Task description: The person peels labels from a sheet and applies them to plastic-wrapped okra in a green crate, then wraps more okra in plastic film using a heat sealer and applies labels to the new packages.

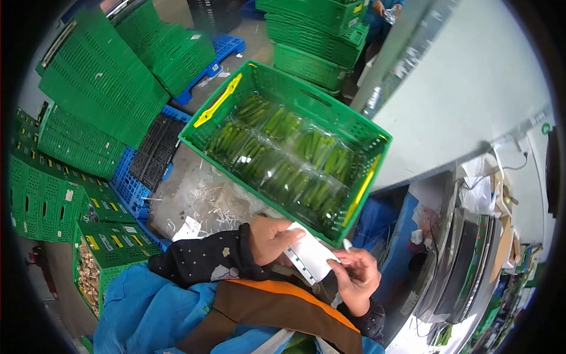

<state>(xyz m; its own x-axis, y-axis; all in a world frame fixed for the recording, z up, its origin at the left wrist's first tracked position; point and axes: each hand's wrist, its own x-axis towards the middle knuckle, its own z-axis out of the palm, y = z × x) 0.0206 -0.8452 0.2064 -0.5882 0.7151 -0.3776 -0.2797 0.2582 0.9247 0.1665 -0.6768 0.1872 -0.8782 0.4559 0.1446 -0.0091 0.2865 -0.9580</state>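
The left hand point(272, 238) and the right hand point(357, 277) hold one white paper strip point(309, 256) between them. The strip has small dark marks along one edge. The fingers point(293, 235) of the left hand are pressed shut on one end of the strip, with the thumb lying along it. The fingers of the right hand are curled in and pinch the other end. The strip is up in the air, close to the person's chest, just in front of the near edge of a big green crate point(306, 97).

The crate has two yellow handles point(219, 100), one at each end. Clear bags of long green vegetables point(283, 156) lie in rows inside and cover its bottom. I cannot tell what the crate stands on.

Past the crate, on the floor point(194, 189), lie many small white paper scraps. Stacks of empty green crates point(94, 88) lean on blue pallets point(132, 183). One low crate point(115, 245) holds brown lumps. Far off, another person point(383, 12) in blue stands by more crates.
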